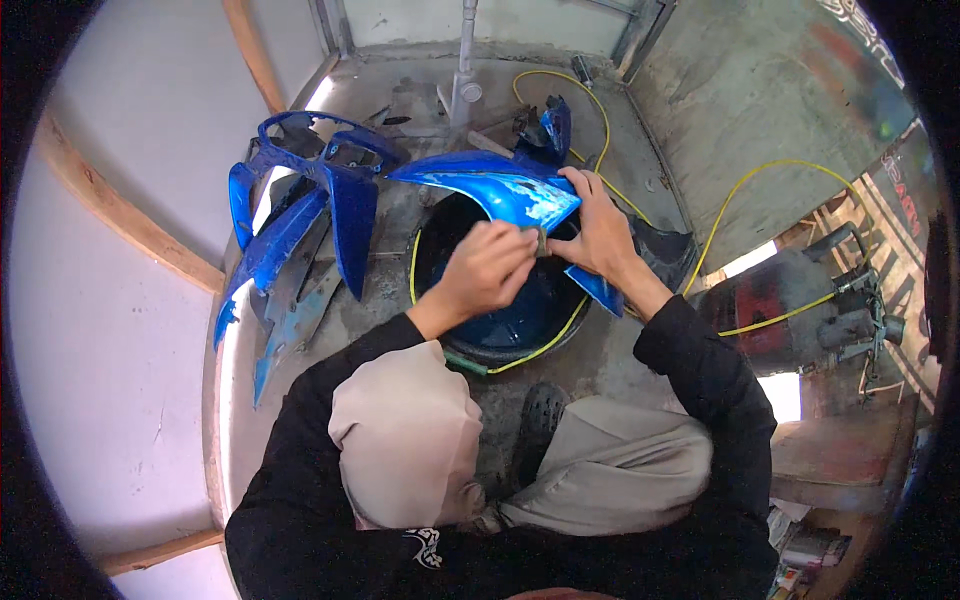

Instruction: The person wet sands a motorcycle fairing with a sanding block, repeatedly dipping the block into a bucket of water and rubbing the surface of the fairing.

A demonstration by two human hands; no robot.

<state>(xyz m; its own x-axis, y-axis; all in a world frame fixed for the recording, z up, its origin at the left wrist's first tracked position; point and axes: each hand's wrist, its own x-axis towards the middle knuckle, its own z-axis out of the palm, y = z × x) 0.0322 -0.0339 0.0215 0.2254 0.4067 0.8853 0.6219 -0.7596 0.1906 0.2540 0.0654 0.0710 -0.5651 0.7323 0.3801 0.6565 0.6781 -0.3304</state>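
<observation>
Over a black tub (pixel 415 275), a blue motorcycle fairing panel (pixel 505 200) is held up, its surface scuffed whitish toward the right end. My right hand (pixel 603 230) grips that right end, fingers over the top edge and thumb below. Closed in a pinch, my left hand (pixel 490 265) holds a small drab-green piece of what looks like sandpaper (pixel 542 242) at the panel's lower edge. Most of this piece is hidden by the fingers. A narrow blue section (pixel 597 290) shows below my right hand; whether it joins the panel I cannot tell.
More blue fairing parts (pixel 345 210) lie on the floor at left, and another part (pixel 545 130) lies beyond the tub. A yellow hose (pixel 745 190) runs along the right toward a dark red tank (pixel 765 305). A metal post (pixel 465 80) stands ahead.
</observation>
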